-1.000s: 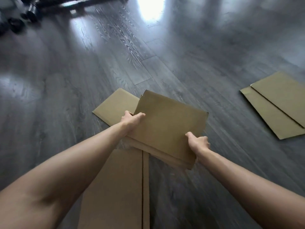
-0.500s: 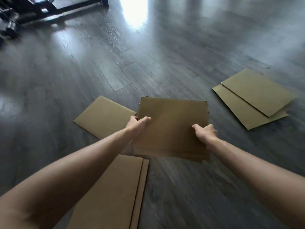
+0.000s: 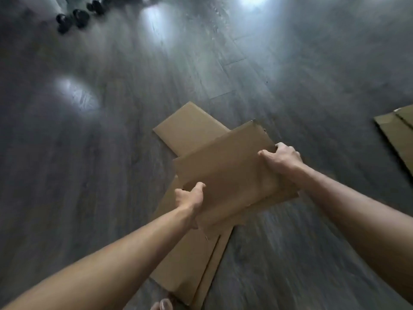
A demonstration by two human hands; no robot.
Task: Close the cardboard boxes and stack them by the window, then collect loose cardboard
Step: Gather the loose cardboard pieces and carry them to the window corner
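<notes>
- Left hand and right hand pinch cardboard stack at opposite edges, fingers curled under, thumbs on top: keeps sheets aligned.
- 2 floor sheets beneath, likely next.

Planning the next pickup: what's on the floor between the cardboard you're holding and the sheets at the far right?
Only bare floor in the head view, between the held cardboard and the far-right sheets.

We can read no text, label, brand or number anywhere: the cardboard sheets between our hands are plain brown, and the floor carries none.
</notes>
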